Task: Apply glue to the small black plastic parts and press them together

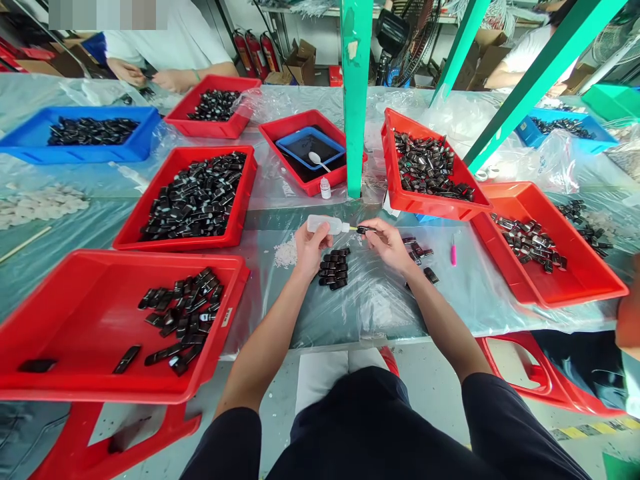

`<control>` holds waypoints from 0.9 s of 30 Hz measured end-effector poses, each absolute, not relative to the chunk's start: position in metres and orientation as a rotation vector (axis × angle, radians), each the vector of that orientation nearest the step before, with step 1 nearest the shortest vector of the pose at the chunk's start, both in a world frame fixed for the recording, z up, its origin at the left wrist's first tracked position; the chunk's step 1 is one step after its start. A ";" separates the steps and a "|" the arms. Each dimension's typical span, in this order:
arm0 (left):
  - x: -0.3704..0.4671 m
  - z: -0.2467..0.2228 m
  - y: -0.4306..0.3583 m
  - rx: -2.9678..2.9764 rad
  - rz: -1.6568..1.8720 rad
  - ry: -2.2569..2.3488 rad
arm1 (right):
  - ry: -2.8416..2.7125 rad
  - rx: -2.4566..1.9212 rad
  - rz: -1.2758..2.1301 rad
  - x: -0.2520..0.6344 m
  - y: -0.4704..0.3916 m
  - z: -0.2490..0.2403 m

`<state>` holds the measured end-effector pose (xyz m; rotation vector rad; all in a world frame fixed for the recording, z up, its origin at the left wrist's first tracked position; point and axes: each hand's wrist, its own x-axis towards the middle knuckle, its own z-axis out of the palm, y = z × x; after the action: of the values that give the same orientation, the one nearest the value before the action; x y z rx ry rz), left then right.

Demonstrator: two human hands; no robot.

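My left hand (pixel 311 248) is closed around a translucent squeeze bottle (pixel 324 225) lying almost level, its thin nozzle pointing right. The tip meets a small black plastic part (pixel 366 229) pinched in the fingers of my right hand (pixel 386 241). Whether any liquid comes out is too small to see. Below and between my hands, rows of black parts (pixel 334 269) lie side by side on the plastic-covered table. Some loose black parts (pixel 419 251) rest under and beside my right forearm. A pile of small white pieces (pixel 285 253) sits left of my left hand.
Red trays of black parts stand left (pixel 120 320), behind (pixel 187 240) and right (pixel 555 293). A green post (pixel 353 100) rises beyond my hands, near a small white bottle (pixel 325 189). A pink-handled tool (pixel 453 253) lies right. Other people sit across and at the right.
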<state>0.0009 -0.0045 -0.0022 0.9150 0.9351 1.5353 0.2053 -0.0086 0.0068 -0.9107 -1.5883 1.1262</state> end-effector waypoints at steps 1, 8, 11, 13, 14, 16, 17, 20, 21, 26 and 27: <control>0.001 -0.002 -0.005 0.918 1.533 0.934 | -1.592 -0.910 1.123 0.206 -0.008 0.007; 0.000 -0.003 -0.004 0.952 1.538 0.936 | -1.603 -0.911 1.118 0.207 -0.008 0.007; 0.001 -0.002 -0.004 0.936 1.544 0.940 | -1.609 -0.912 1.109 0.208 -0.007 0.005; 0.001 -0.002 -0.004 0.924 1.548 0.941 | -1.607 -0.911 1.110 0.208 -0.006 0.005; 0.001 -0.001 -0.004 0.921 1.548 0.943 | -1.607 -0.912 1.112 0.208 -0.006 0.005; 0.000 -0.002 -0.004 0.919 1.548 0.947 | -1.608 -0.916 1.117 0.208 -0.006 0.005; 0.000 -0.002 -0.004 0.919 1.548 0.948 | -1.610 -0.918 1.117 0.208 -0.006 0.005; 0.000 -0.002 -0.004 0.924 1.548 0.948 | -1.610 -0.919 1.114 0.208 -0.007 0.006; 0.000 -0.002 -0.005 0.928 1.548 0.948 | -1.610 -0.917 1.113 0.208 -0.007 0.006; 0.001 0.001 -0.006 0.942 1.549 0.949 | -1.600 -0.916 1.111 0.207 -0.008 0.007; 0.001 0.003 -0.006 0.935 1.549 0.955 | -1.595 -0.915 1.115 0.207 -0.007 0.007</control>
<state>0.0015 -0.0060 0.0025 0.9351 0.9546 1.5488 0.2073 -0.0073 0.0072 -0.9153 -1.5951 1.1154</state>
